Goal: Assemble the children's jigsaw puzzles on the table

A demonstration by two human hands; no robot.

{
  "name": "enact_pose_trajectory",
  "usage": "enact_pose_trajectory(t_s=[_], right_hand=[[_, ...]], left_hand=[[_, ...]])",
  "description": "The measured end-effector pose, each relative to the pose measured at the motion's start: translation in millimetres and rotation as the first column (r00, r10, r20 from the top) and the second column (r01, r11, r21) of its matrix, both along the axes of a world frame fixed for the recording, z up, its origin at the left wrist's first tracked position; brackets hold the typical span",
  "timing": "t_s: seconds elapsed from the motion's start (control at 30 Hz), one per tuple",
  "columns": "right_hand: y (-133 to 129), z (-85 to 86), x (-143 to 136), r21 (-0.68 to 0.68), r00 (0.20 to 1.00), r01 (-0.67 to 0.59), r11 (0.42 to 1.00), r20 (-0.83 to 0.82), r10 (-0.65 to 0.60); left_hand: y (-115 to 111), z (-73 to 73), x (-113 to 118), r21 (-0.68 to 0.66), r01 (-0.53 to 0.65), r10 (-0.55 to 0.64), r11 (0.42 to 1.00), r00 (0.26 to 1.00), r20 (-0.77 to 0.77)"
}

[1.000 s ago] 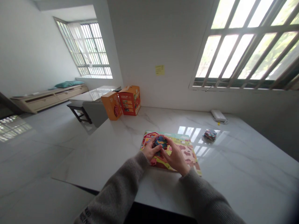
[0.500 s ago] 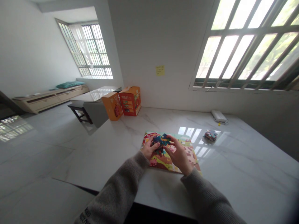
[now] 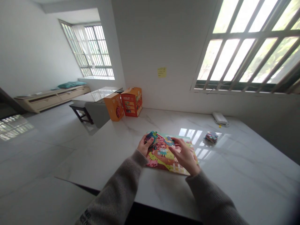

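Note:
My left hand [image 3: 144,144] is closed around a stack of dark blue-green jigsaw pieces [image 3: 152,138], thumb on top. To its right, my right hand [image 3: 184,153] holds a single blue jigsaw piece [image 3: 168,141] at its fingertips. Thumb and forefinger of that hand are curved toward each other. Both hands are above a colourful farm-picture puzzle [image 3: 164,162], which shows a red barn, a pink pig and brown ground and lies flat on the table. My right hand hides part of its right side.
Another stack of jigsaw pieces [image 3: 211,137] stands to the right on the white marbled table [image 3: 117,156]. Two orange boxes, one upright [image 3: 114,107] and one larger [image 3: 132,102], stand at the back left. A white device with a cable [image 3: 219,118] lies near the wall.
My hands have moved apart. The left has carried its stack slightly left, while the right has drawn a blue jigsaw piece away to the right.

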State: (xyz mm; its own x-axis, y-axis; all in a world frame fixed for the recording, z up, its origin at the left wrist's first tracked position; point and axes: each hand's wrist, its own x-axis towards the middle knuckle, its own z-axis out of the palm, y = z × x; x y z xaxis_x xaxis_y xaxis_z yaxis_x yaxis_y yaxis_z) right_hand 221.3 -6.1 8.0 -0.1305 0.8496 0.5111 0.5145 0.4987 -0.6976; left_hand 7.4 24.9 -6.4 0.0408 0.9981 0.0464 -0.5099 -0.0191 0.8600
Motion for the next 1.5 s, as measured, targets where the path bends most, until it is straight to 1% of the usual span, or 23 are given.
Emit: enact_pose_trajectory(t_s=[0.07, 0.13, 0.17, 0.23, 0.3, 0.37, 0.4, 0.47, 0.53, 0.57, 0.63, 0.7, 0.8, 0.87, 0.97, 1.07, 1.13, 1.27, 1.4, 1.5], right_hand=[[1, -8.3, 6, 0.0, 0.981, -0.016, 1.0, 0.196, 0.016], [1, -18.8, 11, -0.005, 0.927, -0.016, 1.0, 0.374, 0.017], [1, -23.8, 13, -0.008, 0.9, -0.005, 1.0, 0.437, 0.008], [2, -30.9, 16, -0.013, 0.863, 0.012, 1.0, 0.505, -0.004], [2, -31.3, 19, -0.017, 0.863, -0.013, 1.0, 0.505, 0.02], [3, -24.6, 20, -0.027, 0.9, -0.06, 0.998, 0.431, 0.066], [2, -19.4, 19, -0.045, 0.929, -0.078, 0.996, 0.36, 0.089], [0, -8.5, 14, -0.115, 0.978, -0.119, 0.986, 0.155, 0.136], [-4, -0.8, 5, -0.192, 0.979, -0.205, 0.96, -0.06, 0.197], [-6, 1.0, 0, -0.208, 0.967, -0.245, 0.947, -0.127, 0.222], [-9, 0.4, -9, -0.206, 0.958, -0.264, 0.942, -0.174, 0.23], [-10, -3.6, -15, -0.195, 0.966, -0.23, 0.953, -0.167, 0.199], [-9, -10.7, -18, -0.19, 0.965, -0.199, 0.961, -0.209, 0.159], [-9, -13.9, -18, -0.195, 0.952, -0.191, 0.962, -0.275, 0.133], [-8, -15.3, -19, -0.215, 0.926, -0.178, 0.96, -0.367, 0.09], [-8, -13.7, -21, -0.231, 0.909, -0.147, 0.962, -0.414, 0.039], [-7, -11.9, -21, -0.261, 0.896, -0.156, 0.953, -0.442, 0.025], [-8, -8.0, -22, -0.322, 0.863, -0.215, 0.922, -0.504, 0.026], [-9, -7.8, -21, -0.325, 0.852, -0.244, 0.914, -0.521, 0.043], [-7, -11.2, -18, -0.335, 0.86, -0.233, 0.913, -0.51, 0.033]], left_hand=[[1, -2.4, -1, 0.0, -0.001, 0.001, 1.0, 0.999, -0.034], [1, -5.1, 0, 0.014, 0.022, -0.021, 1.0, 0.997, -0.076], [1, -6.2, 0, 0.028, 0.039, -0.036, 0.999, 0.995, -0.096], [0, -8.2, 2, 0.059, 0.076, -0.067, 0.995, 0.988, -0.142], [-1, -9.7, 3, 0.078, 0.097, -0.08, 0.992, 0.977, -0.197], [-2, -10.6, 2, 0.078, 0.114, -0.091, 0.99, 0.962, -0.256], [-3, -10.9, 2, 0.08, 0.132, -0.104, 0.988, 0.953, -0.285], [-5, -11.2, 1, 0.093, 0.203, -0.16, 0.975, 0.924, -0.347], [-8, -11.4, 1, 0.106, 0.288, -0.223, 0.952, 0.885, -0.409], [-9, -11.6, 2, 0.106, 0.322, -0.248, 0.941, 0.868, -0.431], [-12, -12.0, 2, 0.085, 0.36, -0.285, 0.929, 0.845, -0.453], [-13, -12.3, 2, 0.056, 0.377, -0.307, 0.925, 0.825, -0.475], [-12, -11.6, 0, 0.046, 0.381, -0.297, 0.923, 0.784, -0.545], [-11, -10.9, -2, 0.077, 0.394, -0.281, 0.916, 0.767, -0.577], [-8, -10.7, -2, 0.161, 0.411, -0.261, 0.897, 0.788, -0.557], [-4, -12.2, -1, 0.22, 0.363, -0.211, 0.905, 0.834, -0.509], [-2, -14.1, 0, 0.221, 0.339, -0.202, 0.915, 0.855, -0.477], [0, -18.0, 1, 0.217, 0.307, -0.196, 0.927, 0.886, -0.419], [0, -18.4, 2, 0.218, 0.268, -0.179, 0.938, 0.917, -0.355], [5, -18.7, -3, 0.203, 0.225, -0.147, 0.953, 0.93, -0.337]])
